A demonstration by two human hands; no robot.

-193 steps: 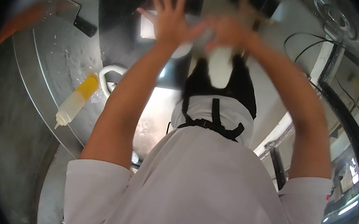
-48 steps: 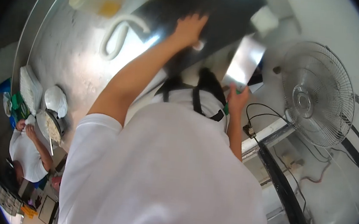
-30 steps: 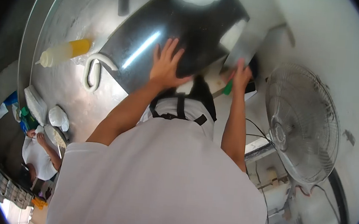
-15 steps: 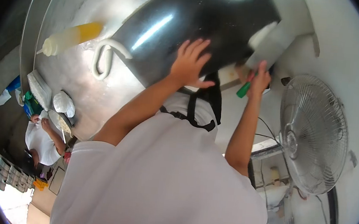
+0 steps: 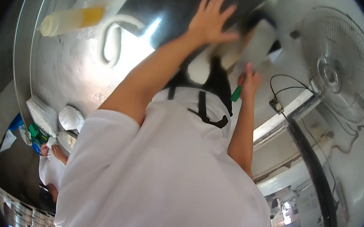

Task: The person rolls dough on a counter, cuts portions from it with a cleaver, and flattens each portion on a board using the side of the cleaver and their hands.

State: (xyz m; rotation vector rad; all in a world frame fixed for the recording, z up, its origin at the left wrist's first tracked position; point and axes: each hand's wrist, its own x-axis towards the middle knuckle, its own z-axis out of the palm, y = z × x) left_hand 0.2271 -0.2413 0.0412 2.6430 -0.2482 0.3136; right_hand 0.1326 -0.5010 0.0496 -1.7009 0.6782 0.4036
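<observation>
My left hand (image 5: 210, 22) is spread, palm down, over the glossy black board (image 5: 170, 3), near its lower edge; whether it touches is unclear. To the right, my right hand (image 5: 250, 83) grips the green handle (image 5: 236, 94) of a wide-bladed tool. Its blade (image 5: 260, 42) is blurred by motion and points up and away from my body, beside the board. A looped white dough-like rope (image 5: 112, 45) lies at the board's left edge, partly on the metal table (image 5: 77, 64).
A squeeze bottle with yellow contents (image 5: 70, 19) lies left on the table. White bags (image 5: 71, 118) sit at lower left by a co-worker's hands (image 5: 57, 152). A caged fan (image 5: 328, 73), cables and a black bar (image 5: 314, 172) are at right.
The view has shifted. My left hand appears higher in the picture, fingers still spread. The tool's blade has moved away from the board's right end, and the white piece there is out of sight.
</observation>
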